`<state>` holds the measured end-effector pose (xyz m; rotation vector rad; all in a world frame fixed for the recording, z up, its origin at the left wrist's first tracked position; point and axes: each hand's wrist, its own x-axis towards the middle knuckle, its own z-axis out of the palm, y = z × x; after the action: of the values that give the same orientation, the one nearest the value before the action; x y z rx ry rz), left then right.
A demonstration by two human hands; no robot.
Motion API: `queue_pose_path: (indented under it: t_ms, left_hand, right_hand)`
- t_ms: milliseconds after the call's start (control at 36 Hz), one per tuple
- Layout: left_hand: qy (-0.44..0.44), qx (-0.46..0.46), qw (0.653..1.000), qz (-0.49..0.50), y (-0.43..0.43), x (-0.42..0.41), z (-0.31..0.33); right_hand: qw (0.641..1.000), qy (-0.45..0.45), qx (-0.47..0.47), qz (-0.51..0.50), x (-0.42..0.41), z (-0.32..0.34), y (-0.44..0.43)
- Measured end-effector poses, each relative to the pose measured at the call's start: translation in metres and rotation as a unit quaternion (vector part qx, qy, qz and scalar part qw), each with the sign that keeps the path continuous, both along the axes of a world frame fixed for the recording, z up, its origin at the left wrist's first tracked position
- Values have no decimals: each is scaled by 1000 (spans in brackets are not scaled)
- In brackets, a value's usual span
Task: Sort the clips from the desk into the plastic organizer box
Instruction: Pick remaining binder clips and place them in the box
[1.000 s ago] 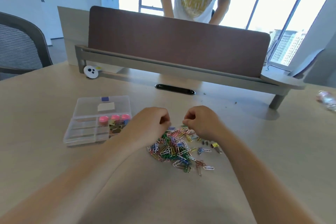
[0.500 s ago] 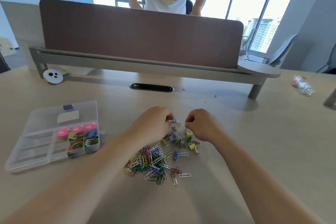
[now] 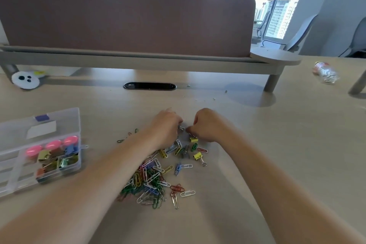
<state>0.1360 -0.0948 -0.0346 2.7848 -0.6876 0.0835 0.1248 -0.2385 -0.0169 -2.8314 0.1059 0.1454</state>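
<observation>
I see left hand (image 3: pixel 166 127) pinching small clip (image 3: pixel 180 128) at pile (image 3: pixel 152 180) far edge; right hand (image 3: pixel 207 125) curled beside, grip unclear. Box (image 3: pixel 65 117) well left, desk (image 3: pixel 103 119) strip between.

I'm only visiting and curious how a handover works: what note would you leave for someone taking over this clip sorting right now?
Left grip and right grip: fingers curled at the far edge of the paper clip pile; whether either holds a clip is unclear.
Organizer box sits open at left, with some binder clips already inside.
To do: that pile and the yellow binder clips on the desk.
</observation>
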Motion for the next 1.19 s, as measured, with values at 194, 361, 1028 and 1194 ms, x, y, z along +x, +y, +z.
queue_pose_path:
  t_ms: [194, 361, 1028, 1194]
  left_hand:
    - [7, -24, 1000, 18, 3, -4, 3]
    - [-5, -36, 999, 25, 4, -13, 5]
    - [7, -66, 998, -3, 22, -91, 30]
    - [-9, -72, 997, -2, 31, -104, 32]
  right_hand:
    - [997, 50, -59, 3, -13, 4, 7]
    - [996, 37, -78, 4, -22, 5, 12]
    - [998, 1, -29, 54, -81, 1, 3]
    - [995, 4, -80, 62, -82, -5, 11]
